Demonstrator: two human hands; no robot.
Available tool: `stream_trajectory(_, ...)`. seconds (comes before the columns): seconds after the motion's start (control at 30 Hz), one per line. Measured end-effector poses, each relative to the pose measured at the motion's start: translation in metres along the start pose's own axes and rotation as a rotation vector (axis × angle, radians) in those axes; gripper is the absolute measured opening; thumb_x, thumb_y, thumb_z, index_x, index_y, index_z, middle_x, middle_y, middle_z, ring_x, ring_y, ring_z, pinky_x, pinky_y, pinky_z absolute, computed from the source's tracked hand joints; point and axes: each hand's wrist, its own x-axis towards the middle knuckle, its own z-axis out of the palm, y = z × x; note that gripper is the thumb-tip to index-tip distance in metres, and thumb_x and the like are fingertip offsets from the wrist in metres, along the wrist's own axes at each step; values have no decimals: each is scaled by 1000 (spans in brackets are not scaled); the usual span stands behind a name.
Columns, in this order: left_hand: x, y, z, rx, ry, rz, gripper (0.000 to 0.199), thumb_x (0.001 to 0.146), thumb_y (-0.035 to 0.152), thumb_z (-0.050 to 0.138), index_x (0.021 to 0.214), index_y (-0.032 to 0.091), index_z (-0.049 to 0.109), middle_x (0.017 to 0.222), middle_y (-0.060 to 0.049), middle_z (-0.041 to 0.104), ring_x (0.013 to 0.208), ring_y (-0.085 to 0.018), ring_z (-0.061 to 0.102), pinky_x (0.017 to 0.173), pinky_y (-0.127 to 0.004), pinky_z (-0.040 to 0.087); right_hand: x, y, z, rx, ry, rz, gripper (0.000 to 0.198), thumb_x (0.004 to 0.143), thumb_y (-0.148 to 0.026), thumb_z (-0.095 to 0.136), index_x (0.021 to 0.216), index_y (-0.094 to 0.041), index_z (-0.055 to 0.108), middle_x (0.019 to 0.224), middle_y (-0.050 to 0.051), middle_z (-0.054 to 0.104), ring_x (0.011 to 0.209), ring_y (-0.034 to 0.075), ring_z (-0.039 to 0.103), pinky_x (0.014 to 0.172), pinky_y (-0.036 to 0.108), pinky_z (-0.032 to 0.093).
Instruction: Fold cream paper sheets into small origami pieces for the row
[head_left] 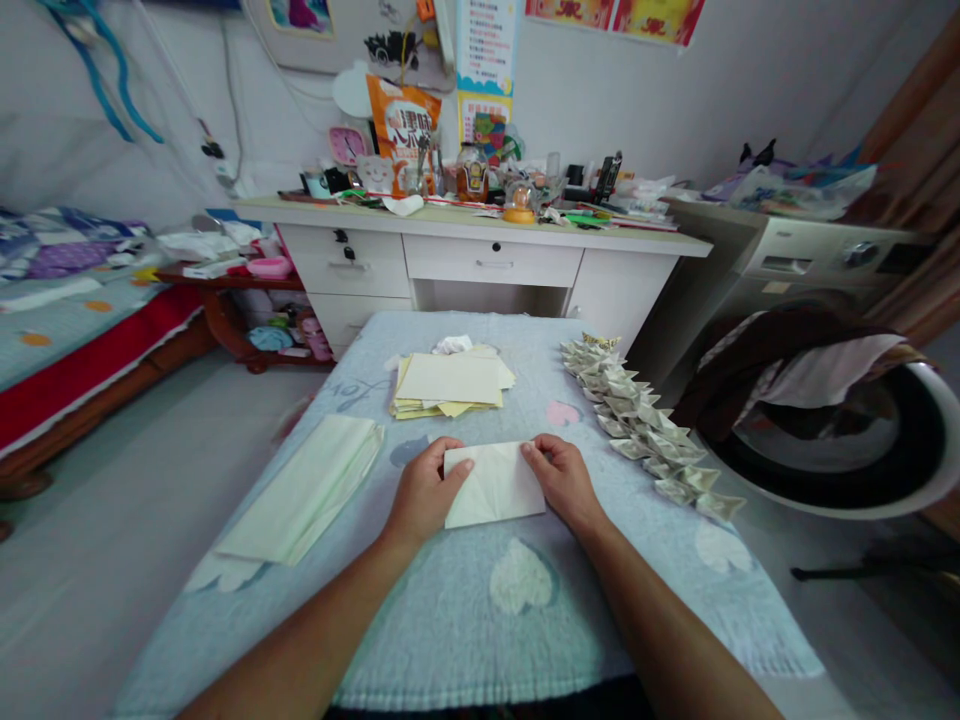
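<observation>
A creased, pale rectangular sheet of paper (493, 488) is held between my two hands above the cloth-covered table. My left hand (431, 490) pinches its left end, thumb on top and fingers behind. At the opposite end, my right hand (566, 480) grips the upper right corner the same way. Just beyond lies a stack of cream and yellow paper (448, 380). To the left is a long folded bundle of pale green paper (311, 490). Along the right side run rows of small folded paper boats (649, 425), standing close together.
A blue patterned cloth (442, 620) covers the table. Behind it stands a white desk (487, 262) crowded with jars, a bag and a clock. A washing machine (795, 260) with its door open and clothes hanging out is at right; a bed (90, 310) is at left.
</observation>
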Motion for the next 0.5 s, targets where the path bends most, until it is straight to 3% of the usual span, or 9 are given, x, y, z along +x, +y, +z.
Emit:
stream_trajectory(0.1, 0, 1, 1, 250, 17, 46, 27, 79, 34, 60, 104, 21, 59, 65, 3, 59, 58, -15, 55, 56, -22, 35, 1, 1, 2, -347, 36, -121, 26, 86, -32, 55, 64, -19, 59, 65, 2, 58, 69, 17, 49, 67, 28, 31)
stream_trajectory(0.23, 0, 0, 2, 597, 5, 119, 33, 83, 29, 55, 117, 24, 54, 76, -1, 65, 70, -20, 62, 64, -25, 38, -1, -2, 4, -665, -2, -130, 26, 88, -29, 53, 65, -19, 61, 68, 4, 61, 72, 18, 49, 73, 31, 28)
stream_trajectory(0.5, 1, -3, 5, 777, -66, 210, 28, 85, 22, 53, 113, 24, 56, 101, -6, 67, 93, -23, 61, 81, -31, 43, -2, -4, 9, -887, 14, -163, 20, 89, -29, 54, 75, -19, 65, 81, 6, 65, 85, 21, 50, 84, 36, 24)
